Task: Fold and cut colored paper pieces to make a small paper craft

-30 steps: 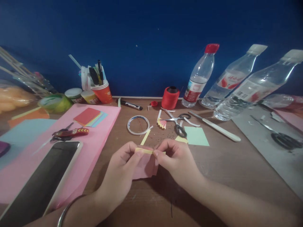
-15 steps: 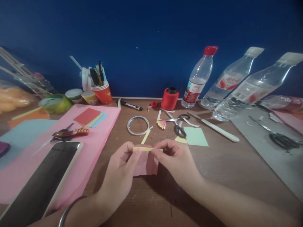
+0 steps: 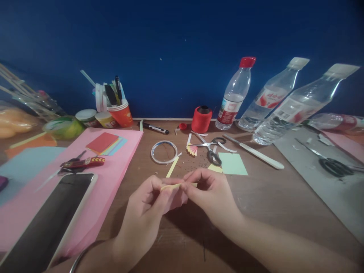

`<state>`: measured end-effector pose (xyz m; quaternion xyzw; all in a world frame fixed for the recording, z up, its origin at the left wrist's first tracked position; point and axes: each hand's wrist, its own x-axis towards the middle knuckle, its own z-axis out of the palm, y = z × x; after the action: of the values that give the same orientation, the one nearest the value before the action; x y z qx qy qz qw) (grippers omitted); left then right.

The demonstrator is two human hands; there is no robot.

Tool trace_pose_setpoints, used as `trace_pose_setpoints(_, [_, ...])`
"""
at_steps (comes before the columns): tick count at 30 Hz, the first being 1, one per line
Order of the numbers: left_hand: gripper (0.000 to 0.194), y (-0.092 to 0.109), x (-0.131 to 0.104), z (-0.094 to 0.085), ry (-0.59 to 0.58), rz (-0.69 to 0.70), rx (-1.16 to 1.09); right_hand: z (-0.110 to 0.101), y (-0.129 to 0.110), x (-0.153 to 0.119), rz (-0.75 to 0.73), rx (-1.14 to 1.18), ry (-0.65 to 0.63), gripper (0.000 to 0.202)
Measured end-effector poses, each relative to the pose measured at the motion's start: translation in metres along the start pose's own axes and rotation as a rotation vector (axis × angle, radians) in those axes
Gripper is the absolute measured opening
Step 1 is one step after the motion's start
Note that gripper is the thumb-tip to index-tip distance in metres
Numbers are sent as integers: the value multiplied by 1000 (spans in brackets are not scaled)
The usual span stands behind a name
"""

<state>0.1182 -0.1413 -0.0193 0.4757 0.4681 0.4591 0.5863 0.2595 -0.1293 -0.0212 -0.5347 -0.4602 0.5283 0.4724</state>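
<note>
A small pink sheet of paper (image 3: 176,201) with a yellow folded edge along its top is pinched between my two hands. My left hand (image 3: 148,206) grips its left end between thumb and fingers. At the right part of the yellow edge, the thumb and fingertips of my right hand (image 3: 212,193) press together on the paper. Fingers cover part of the sheet. Just beyond lie a yellow paper strip (image 3: 173,167), a roll of clear tape (image 3: 152,153), scissors (image 3: 214,156), a pleated pink-and-yellow paper piece (image 3: 192,150) and a pale green paper square (image 3: 233,164).
A phone (image 3: 54,216) rests on pink sheets (image 3: 125,148) at left, near a red utility knife (image 3: 91,162). Behind stand a pen cup (image 3: 122,114), red thread spool (image 3: 201,120) and several bottles (image 3: 231,102). A white-handled knife (image 3: 260,156) lies at right.
The paper has tilted: its pink face now looks shorter and more bent, and the yellow edge slants up to the right. Both hands still pinch it. The whole view has shifted slightly.
</note>
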Motion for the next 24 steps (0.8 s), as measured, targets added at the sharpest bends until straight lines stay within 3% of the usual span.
trace_pose_setpoints(10, [17, -1, 0, -3, 85, 58, 84, 0, -3, 1, 25, 138, -37, 22])
trace_pose_setpoints(18, [18, -5, 5, -7, 104, -13, 16, 0, 7, 5, -5, 74, -2, 6])
trace_pose_setpoints(24, [18, -4, 7, -8, 124, -39, 45, -1, 11, 6, 12, 136, -19, 7])
